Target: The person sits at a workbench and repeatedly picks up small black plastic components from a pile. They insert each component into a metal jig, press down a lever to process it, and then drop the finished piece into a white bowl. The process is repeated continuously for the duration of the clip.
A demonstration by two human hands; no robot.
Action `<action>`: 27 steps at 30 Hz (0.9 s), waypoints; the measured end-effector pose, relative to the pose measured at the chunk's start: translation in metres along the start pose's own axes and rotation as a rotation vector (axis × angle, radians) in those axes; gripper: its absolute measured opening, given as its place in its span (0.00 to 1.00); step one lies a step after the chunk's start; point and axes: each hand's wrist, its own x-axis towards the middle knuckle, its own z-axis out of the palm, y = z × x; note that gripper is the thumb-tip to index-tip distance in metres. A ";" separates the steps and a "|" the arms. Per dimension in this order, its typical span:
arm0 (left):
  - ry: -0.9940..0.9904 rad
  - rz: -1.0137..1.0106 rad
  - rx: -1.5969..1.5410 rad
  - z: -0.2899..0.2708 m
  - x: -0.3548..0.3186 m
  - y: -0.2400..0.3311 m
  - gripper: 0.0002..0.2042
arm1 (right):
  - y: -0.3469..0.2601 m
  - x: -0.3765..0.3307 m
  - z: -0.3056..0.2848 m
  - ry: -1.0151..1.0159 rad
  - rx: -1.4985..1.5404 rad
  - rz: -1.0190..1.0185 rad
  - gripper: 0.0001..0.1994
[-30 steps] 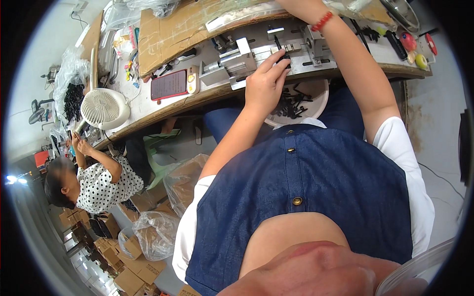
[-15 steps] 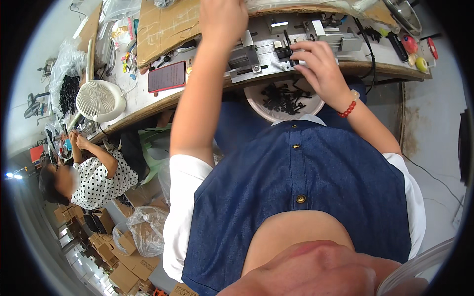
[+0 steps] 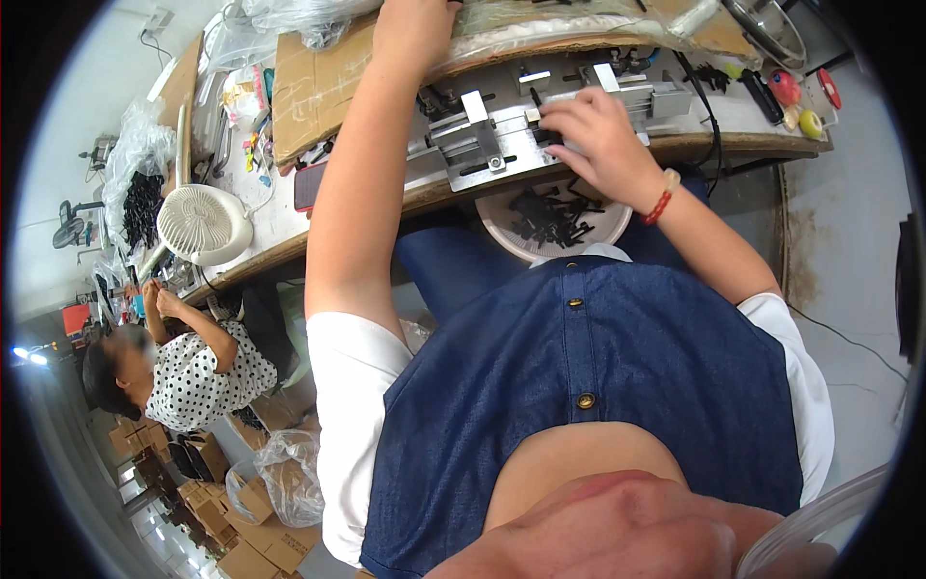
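Note:
My left hand reaches to the far edge of the bench, over cardboard and clear plastic. The top of the picture cuts off its fingers, and a dark bit shows beside them. My right hand is at the metal fixture, its thumb and bent fingers closed around a small black part seated there. Fingers partly hide that part. Below the bench edge, a white basket on my lap holds many slim black pieces.
A white fan and a phone, half hidden by my left forearm, are on the left. Cardboard covers the back. A black cable hangs at right, near a red toy. A co-worker sits at far left.
My left hand has moved farther away, toward the top edge. My right hand has shifted slightly left, its fingers more bent over the fixture. The view has shifted slightly, and my forearm now covers much of the phone.

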 end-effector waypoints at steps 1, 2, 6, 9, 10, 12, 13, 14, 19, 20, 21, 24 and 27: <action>-0.006 0.026 -0.026 -0.002 -0.002 0.004 0.09 | 0.009 0.010 -0.006 0.067 0.072 -0.011 0.14; 0.049 0.006 -0.111 -0.007 -0.009 0.010 0.08 | 0.019 0.024 -0.011 0.148 0.025 -0.021 0.14; 0.175 -0.101 -0.356 -0.020 -0.064 0.069 0.09 | 0.068 0.100 -0.038 0.391 0.051 0.113 0.11; 0.212 -0.074 -0.550 0.000 -0.108 0.117 0.11 | 0.121 0.131 -0.029 0.348 -0.121 0.228 0.11; 0.192 -0.102 -0.578 0.005 -0.122 0.130 0.11 | 0.127 0.138 -0.024 0.333 -0.161 0.254 0.11; 0.135 -0.141 -0.572 0.022 -0.148 0.140 0.13 | 0.114 0.146 -0.022 0.229 -0.188 0.241 0.12; 0.141 -0.175 -0.563 0.028 -0.155 0.144 0.13 | 0.108 0.148 -0.022 0.177 -0.205 0.231 0.12; 0.147 -0.206 -0.556 0.033 -0.159 0.146 0.12 | 0.101 0.147 -0.024 0.200 -0.170 0.232 0.12; 0.095 -0.259 -0.505 0.049 -0.162 0.143 0.11 | 0.078 0.132 -0.041 0.349 0.199 0.277 0.10; 0.097 -0.261 -0.502 0.052 -0.162 0.142 0.11 | 0.075 0.129 -0.046 0.371 0.343 0.311 0.10; 0.106 -0.254 -0.504 0.053 -0.163 0.143 0.11 | 0.073 0.125 -0.050 0.377 0.370 0.337 0.10; 0.134 -0.232 -0.489 0.056 -0.162 0.145 0.13 | 0.064 0.110 -0.059 0.384 0.528 0.330 0.09; 0.131 -0.219 -0.441 0.054 -0.163 0.145 0.16 | 0.044 0.088 -0.062 0.386 0.761 0.344 0.08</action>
